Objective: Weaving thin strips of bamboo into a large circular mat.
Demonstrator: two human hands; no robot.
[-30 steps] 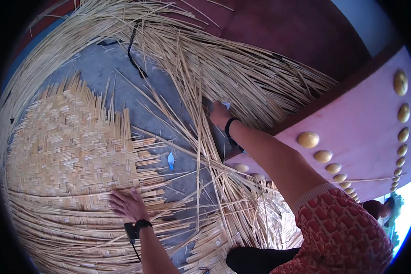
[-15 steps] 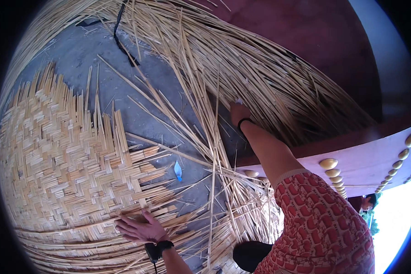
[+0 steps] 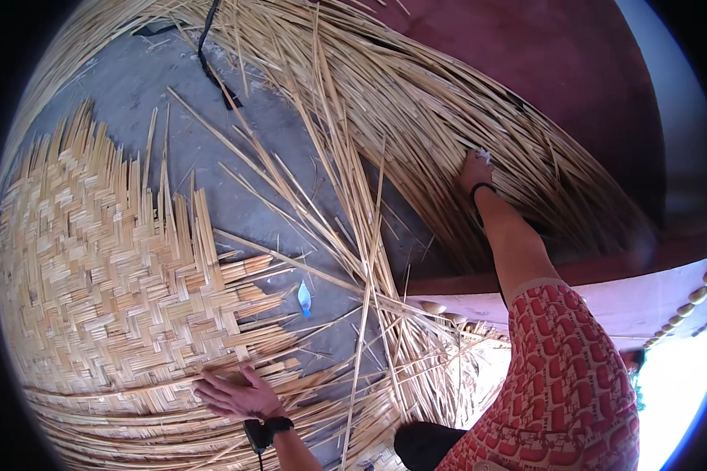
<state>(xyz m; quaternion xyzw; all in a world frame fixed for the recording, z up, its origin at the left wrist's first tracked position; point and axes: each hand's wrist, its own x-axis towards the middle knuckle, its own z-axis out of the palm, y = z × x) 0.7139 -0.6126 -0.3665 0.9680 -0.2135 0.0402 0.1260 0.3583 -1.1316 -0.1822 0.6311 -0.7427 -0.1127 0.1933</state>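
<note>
My left hand point(image 3: 237, 394) lies flat with fingers spread on the woven bamboo mat point(image 3: 126, 275), near its lower right part. The mat has a zigzag weave, and loose strip ends stick out along its upper and right edges. Farther off to the right, my right hand point(image 3: 477, 169) is closed at a thick pile of long, loose bamboo strips point(image 3: 401, 94). Its fingers are partly hidden among the strips, and something small and white point(image 3: 484, 155) shows at the fingers. Several strips point(image 3: 353, 196) cross the floor between mat and pile.
The pile rests against a dark red round surface point(image 3: 542, 47) with a pale, gold-studded side point(image 3: 463, 298). A blue scrap point(image 3: 304, 299) and a black strap point(image 3: 212, 67) lie on the grey floor point(image 3: 133, 90). A dark shoe tip point(image 3: 424, 446) shows at the bottom.
My right hand has moved right and slightly farther away along the pile, from its near edge to among the strips. My left hand has stayed on the mat, barely shifting.
</note>
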